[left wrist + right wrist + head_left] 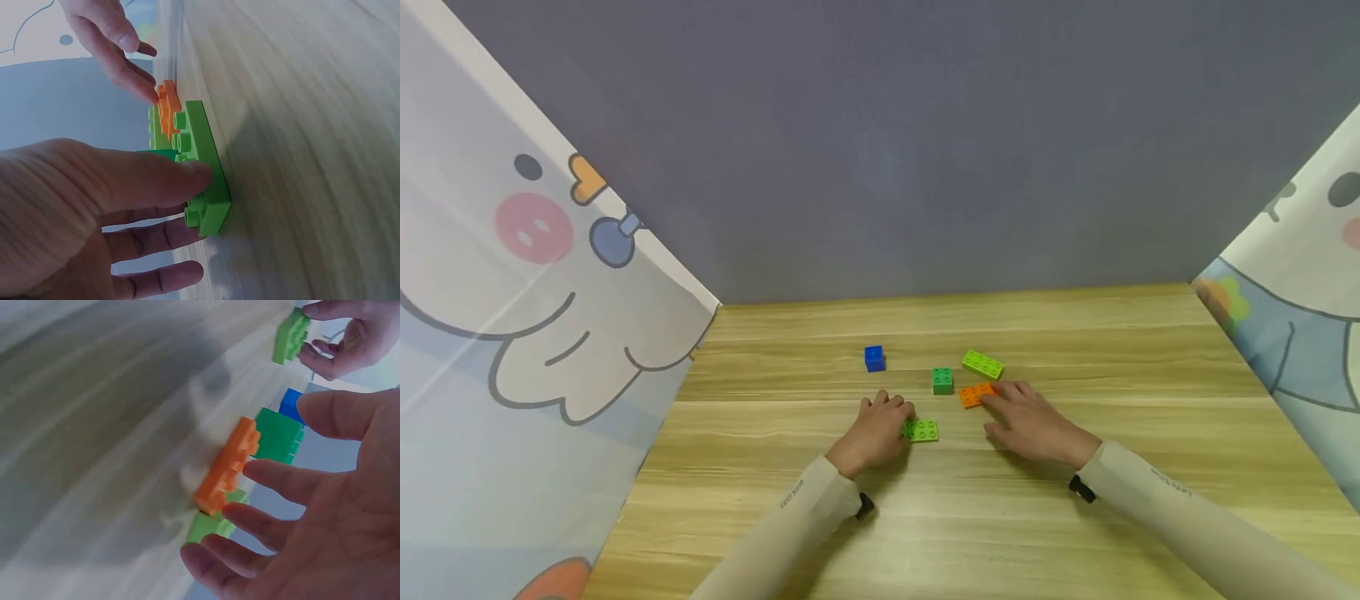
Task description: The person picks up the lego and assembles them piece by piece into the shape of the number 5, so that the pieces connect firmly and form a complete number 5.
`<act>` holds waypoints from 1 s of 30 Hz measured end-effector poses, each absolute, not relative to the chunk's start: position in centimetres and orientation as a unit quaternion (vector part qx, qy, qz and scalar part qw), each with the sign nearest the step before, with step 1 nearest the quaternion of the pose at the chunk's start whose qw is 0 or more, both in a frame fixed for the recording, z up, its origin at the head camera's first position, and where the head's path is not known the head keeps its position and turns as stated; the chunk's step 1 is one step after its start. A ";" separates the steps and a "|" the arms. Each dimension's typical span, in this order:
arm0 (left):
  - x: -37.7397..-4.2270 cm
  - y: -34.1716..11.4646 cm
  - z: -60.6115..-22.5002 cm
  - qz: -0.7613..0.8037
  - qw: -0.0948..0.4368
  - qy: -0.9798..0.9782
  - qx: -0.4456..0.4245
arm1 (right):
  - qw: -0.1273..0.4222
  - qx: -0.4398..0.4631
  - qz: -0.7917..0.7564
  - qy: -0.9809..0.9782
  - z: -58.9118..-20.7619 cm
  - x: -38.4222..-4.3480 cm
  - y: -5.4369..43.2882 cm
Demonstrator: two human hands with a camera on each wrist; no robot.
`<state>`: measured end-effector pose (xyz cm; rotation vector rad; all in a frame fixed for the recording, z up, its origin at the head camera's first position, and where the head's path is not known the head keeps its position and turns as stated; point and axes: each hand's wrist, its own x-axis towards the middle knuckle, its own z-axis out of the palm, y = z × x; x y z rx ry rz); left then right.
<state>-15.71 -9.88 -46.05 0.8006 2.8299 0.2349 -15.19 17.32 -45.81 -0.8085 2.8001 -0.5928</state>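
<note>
My left hand (876, 431) pinches a flat light-green toy brick (927, 431) at its left end. In the left wrist view the thumb lies across the studded side of this light-green brick (209, 156), low over the table. My right hand (1032, 423) is spread beside a flat orange brick (972, 396), fingertips right at its right end. The right wrist view shows the fingers loosely extended along the studs of the orange brick (228, 462), with the thumb held apart.
Behind the orange brick lie a square green brick (942, 382) and a longer lime brick (983, 364). A small blue brick (874, 360) stands farther left. A grey wall (925, 167) closes off the wooden table's (760, 433) back edge; printed cartoon sheets flank it.
</note>
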 end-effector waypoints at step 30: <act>-19.6 -10.6 -45.8 0.313 0.008 0.922 0.226 | 0.048 -0.254 -0.301 0.918 -44.1 -20.5 14.2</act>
